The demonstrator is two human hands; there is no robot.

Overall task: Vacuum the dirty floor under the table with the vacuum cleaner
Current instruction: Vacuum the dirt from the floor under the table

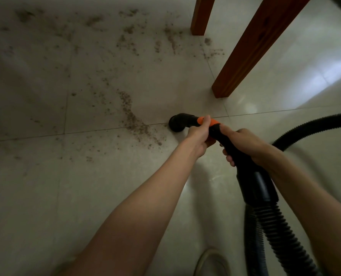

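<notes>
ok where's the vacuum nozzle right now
In the head view, the nozzle sits mid-frame on the floor, just right of the dirt trail, below the near table leg.

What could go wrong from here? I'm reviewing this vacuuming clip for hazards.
1. The nozzle sits close to the nearer table leg; a sideways sweep might knock it.
2. The hose loops beside the person's foot, so it could snag or trip.
3. Dirt lies widely scattered, so patches may get missed.
</notes>
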